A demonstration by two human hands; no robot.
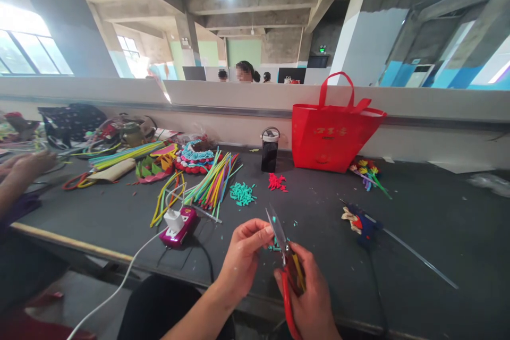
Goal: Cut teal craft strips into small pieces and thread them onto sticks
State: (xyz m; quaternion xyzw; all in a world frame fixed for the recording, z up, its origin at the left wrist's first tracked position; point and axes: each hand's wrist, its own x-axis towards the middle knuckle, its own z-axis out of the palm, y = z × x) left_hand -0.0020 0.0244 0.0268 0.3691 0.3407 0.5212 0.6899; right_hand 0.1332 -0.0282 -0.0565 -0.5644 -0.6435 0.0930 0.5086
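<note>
The scissors are over the near part of the dark table, blades slightly parted and pointing away. The right hand is curled around their handles; the left hand is raised beside the blades, thumb and forefinger together. A teal bit shows by the blades; whether the left fingers grip it I cannot tell. The scissors partly cover scraps below. Beyond lie a teal pile, a red pile and coloured sticks; a bottle and red bag stand before a partition. Behind are concrete beams and windows. At left, another person's hand is blurred.
</note>
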